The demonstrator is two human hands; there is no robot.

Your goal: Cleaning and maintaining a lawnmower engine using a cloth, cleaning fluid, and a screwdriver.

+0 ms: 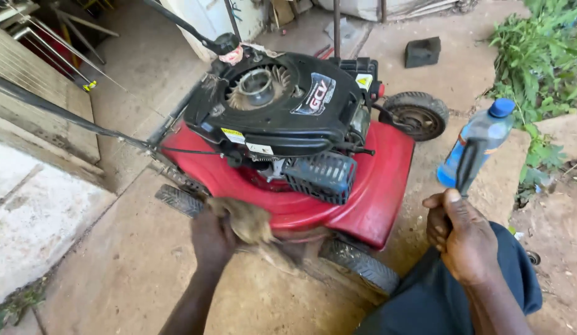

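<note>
A red lawnmower [375, 186] with a black engine [282, 102] stands on the concrete in front of me. My left hand [214, 232] presses a brown rag [248, 220] against the front edge of the red deck, near a front wheel [363, 267]. My right hand [462, 239] is closed around a dark handle [468, 164] that sticks upward; its lower end is hidden in my fist. My knee in dark trousers [425, 298] is below that hand.
A clear plastic bottle with a blue cap [480, 139] stands on a stone ledge to the right. The mower's handle bars [65, 115] run off to the left. A black block [423, 51] lies on the ground behind. Green plants [542, 56] grow at the right.
</note>
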